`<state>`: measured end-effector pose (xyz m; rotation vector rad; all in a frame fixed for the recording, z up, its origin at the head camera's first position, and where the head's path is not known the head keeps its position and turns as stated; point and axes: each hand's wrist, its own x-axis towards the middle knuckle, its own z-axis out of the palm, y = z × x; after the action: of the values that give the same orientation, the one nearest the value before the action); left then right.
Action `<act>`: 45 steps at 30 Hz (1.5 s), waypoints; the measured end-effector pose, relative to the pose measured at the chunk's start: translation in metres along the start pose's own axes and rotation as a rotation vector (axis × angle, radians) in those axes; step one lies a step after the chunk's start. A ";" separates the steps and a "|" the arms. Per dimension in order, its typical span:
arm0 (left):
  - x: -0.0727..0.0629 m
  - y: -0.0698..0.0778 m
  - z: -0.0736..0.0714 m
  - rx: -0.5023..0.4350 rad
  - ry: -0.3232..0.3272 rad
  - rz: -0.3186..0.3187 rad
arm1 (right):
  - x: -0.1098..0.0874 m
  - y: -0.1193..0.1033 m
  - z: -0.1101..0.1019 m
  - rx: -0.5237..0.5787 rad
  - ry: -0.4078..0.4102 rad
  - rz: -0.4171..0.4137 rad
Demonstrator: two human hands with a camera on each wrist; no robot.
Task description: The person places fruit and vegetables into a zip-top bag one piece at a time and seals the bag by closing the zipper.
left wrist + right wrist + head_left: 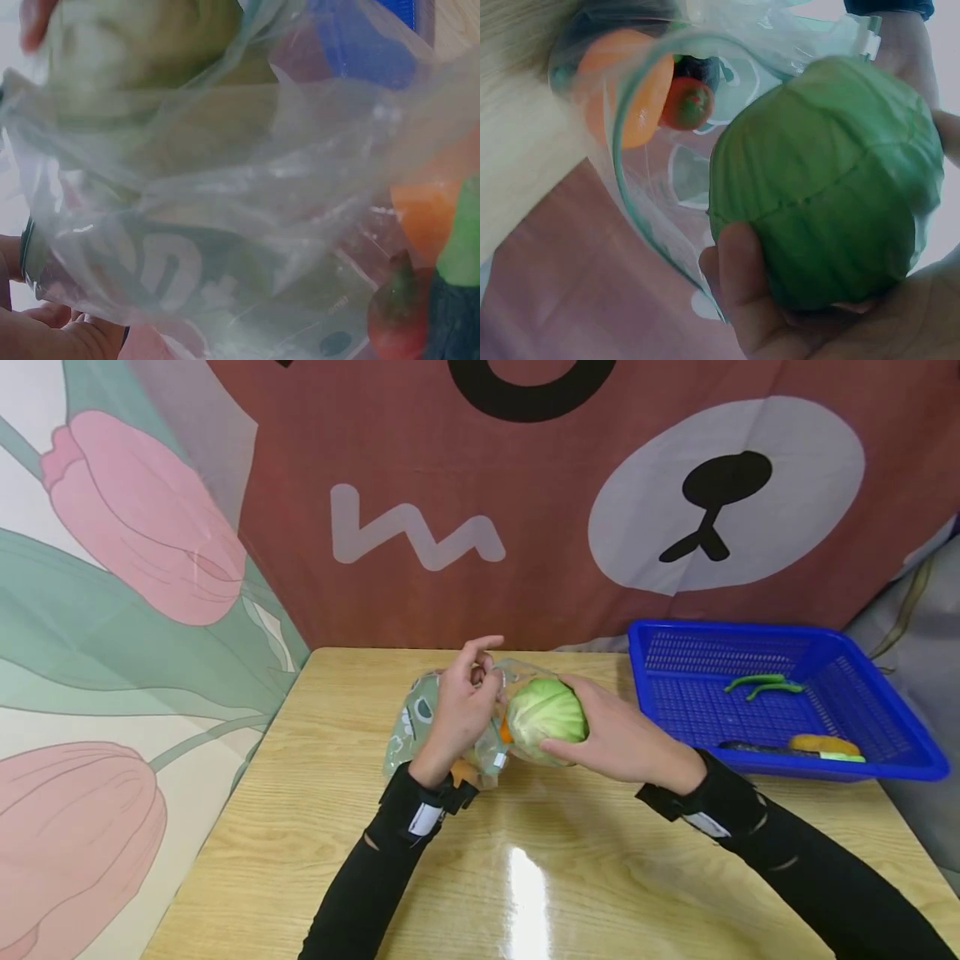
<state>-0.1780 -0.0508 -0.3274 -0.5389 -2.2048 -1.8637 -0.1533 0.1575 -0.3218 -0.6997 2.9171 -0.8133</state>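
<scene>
A round green cabbage [547, 720] is held by my right hand [618, 735], thumb on the near side and fingers over the far side. It is at the mouth of a clear zip bag [420, 727] with a green printed face. My left hand [468, 706] grips the bag's rim, its index finger sticking out. Through the plastic in the right wrist view show an orange rounded item [634, 90] and a red tomato-like item [688, 103]. The left wrist view also shows a dark item with a green end [459, 262] in the bag. Plastic blurs part of the cabbage there.
A blue plastic basket [750, 631] stands at the right of the wooden table [315, 827]. In it lie two green chili peppers [776, 687], a long dark vegetable with a green end [765, 750] and a yellow-brown oblong item [823, 743]. A printed cloth [420, 602] hangs behind.
</scene>
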 end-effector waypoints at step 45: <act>0.013 0.012 0.006 0.011 0.060 0.178 | 0.080 -0.014 0.048 0.054 0.071 -0.290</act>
<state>-0.1843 -0.0414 -0.3126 -0.6452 -2.0553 -1.7529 -0.2125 0.0894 -0.3495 -1.1296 2.8808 -0.9543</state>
